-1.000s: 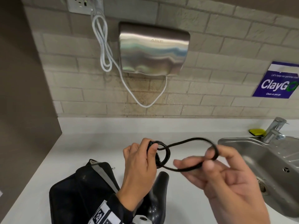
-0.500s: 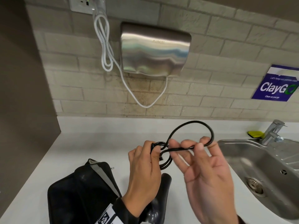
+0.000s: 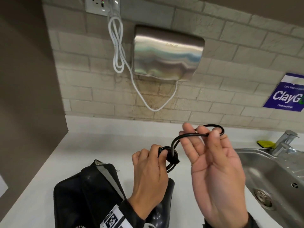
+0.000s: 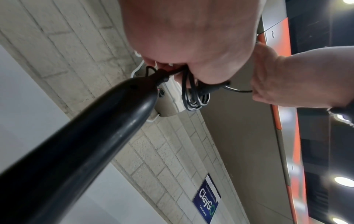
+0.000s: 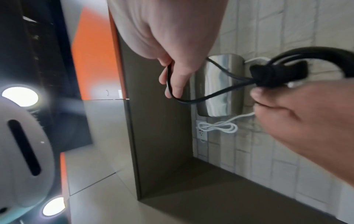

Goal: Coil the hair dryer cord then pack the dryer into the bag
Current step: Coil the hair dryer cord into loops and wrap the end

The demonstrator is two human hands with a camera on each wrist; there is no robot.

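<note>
My left hand (image 3: 159, 153) grips a small coil of the black cord (image 3: 170, 162), with a black strap round it, above the white counter (image 3: 98, 145). A loop of the same cord (image 3: 181, 137) rises to my right hand (image 3: 205, 132), which pinches it between thumb and fingers, palm towards me. The glossy black hair dryer (image 3: 162, 209) hangs below my left hand, mostly hidden by it. In the left wrist view its handle (image 4: 86, 144) runs up to the coil (image 4: 193, 97). The black bag (image 3: 85, 195) lies open on the counter, left of the dryer.
A steel sink (image 3: 256, 160) with a tap (image 3: 284, 142) and a yellow sponge (image 3: 265, 143) is at the right. On the brick wall hang a steel hand dryer (image 3: 167, 53), its white cable (image 3: 118, 46) and a blue sign (image 3: 287, 94). A brown panel (image 3: 24, 79) closes the left side.
My right hand has lifted up and to the right, away from the coil, drawing the cord loop upward. The left hand keeps the coil in about the same place.
</note>
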